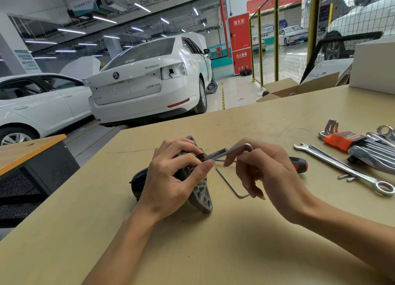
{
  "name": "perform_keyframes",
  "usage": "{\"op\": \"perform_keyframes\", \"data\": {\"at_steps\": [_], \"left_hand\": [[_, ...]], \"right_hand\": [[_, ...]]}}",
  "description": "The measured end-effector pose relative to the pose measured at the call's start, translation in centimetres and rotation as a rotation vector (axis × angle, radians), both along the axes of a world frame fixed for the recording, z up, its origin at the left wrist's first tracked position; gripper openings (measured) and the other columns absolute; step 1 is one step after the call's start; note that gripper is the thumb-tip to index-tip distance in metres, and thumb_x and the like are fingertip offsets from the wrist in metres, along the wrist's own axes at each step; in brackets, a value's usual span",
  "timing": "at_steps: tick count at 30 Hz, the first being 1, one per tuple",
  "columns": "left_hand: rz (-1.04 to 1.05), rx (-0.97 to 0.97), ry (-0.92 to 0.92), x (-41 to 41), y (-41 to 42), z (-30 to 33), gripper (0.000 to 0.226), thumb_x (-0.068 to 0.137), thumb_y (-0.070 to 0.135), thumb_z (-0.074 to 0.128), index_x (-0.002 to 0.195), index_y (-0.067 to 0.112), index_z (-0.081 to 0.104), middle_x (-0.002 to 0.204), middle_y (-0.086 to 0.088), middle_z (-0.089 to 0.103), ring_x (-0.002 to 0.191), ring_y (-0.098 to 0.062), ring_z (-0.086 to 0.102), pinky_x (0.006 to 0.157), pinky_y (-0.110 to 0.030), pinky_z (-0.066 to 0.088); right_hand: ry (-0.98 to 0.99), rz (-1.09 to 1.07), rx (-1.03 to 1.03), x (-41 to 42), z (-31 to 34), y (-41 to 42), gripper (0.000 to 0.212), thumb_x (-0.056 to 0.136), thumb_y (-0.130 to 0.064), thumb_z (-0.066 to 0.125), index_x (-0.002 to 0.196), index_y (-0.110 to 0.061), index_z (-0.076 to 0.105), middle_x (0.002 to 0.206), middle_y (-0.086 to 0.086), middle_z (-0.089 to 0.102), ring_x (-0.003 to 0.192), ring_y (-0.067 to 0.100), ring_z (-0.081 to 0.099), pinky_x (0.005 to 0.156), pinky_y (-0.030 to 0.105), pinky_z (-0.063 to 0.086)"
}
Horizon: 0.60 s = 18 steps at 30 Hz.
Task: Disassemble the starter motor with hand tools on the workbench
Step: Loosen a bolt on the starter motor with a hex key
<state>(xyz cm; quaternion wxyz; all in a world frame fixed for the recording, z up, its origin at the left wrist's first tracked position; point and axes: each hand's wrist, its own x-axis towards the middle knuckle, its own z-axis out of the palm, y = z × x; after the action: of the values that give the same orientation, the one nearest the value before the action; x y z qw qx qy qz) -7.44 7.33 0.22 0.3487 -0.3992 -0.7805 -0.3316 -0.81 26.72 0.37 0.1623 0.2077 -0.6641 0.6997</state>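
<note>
The starter motor (pixel 202 196) lies on the tan workbench (pixel 192 252), its grey ribbed flange toward me and its dark body to the left. My left hand (pixel 171 175) grips the motor from above, fingers curled over its top. My right hand (pixel 267 169) pinches an L-shaped hex key (pixel 233 150) whose long end points into the motor's end near my left fingertips. A second, thinner hex key (pixel 229 184) lies loose on the bench between my hands.
A red-and-black screwdriver (pixel 299 164) lies behind my right hand. Further right are a combination wrench (pixel 342 167), two small bolts (pixel 346 177), an orange holder of hex keys (pixel 342 140) and more wrenches (pixel 380 156). Cardboard boxes (pixel 299 88) stand beyond the bench's far edge.
</note>
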Motion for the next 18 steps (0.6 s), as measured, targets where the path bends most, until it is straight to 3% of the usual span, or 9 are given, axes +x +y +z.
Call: {"op": "perform_keyframes", "data": {"at_steps": [6, 13, 18], "left_hand": [[-0.012, 0.007, -0.008, -0.12, -0.11, -0.03, 0.054, 0.095, 0.056, 0.051, 0.073, 0.012, 0.075, 0.098, 0.004, 0.068, 0.11, -0.012, 0.056, 0.091, -0.047, 0.048], [-0.015, 0.012, 0.014, -0.17, 0.0, -0.07, 0.053, 0.094, 0.055, 0.054, 0.073, 0.011, 0.075, 0.097, 0.002, 0.068, 0.108, -0.013, 0.057, 0.09, -0.046, 0.049], [-0.014, 0.007, 0.011, -0.1, -0.03, -0.05, 0.053, 0.092, 0.056, 0.056, 0.07, 0.012, 0.074, 0.097, 0.002, 0.068, 0.108, -0.013, 0.057, 0.09, -0.045, 0.049]], "right_hand": [[-0.017, -0.033, 0.0, -0.09, 0.17, -0.14, 0.028, 0.084, -0.013, 0.04, 0.075, -0.011, 0.067, 0.045, 0.005, 0.044, 0.04, 0.016, 0.038, 0.039, 0.018, 0.032], [-0.147, -0.162, -0.048, -0.57, 0.11, 0.04, 0.021, 0.102, -0.015, 0.043, 0.097, -0.012, 0.062, 0.049, 0.003, 0.045, 0.04, 0.015, 0.039, 0.037, 0.019, 0.03], [-0.173, -0.053, -0.124, -0.5, 0.43, -0.12, 0.055, 0.103, -0.038, 0.041, 0.061, -0.011, 0.064, 0.043, 0.005, 0.042, 0.038, 0.02, 0.037, 0.036, 0.021, 0.028]]}}
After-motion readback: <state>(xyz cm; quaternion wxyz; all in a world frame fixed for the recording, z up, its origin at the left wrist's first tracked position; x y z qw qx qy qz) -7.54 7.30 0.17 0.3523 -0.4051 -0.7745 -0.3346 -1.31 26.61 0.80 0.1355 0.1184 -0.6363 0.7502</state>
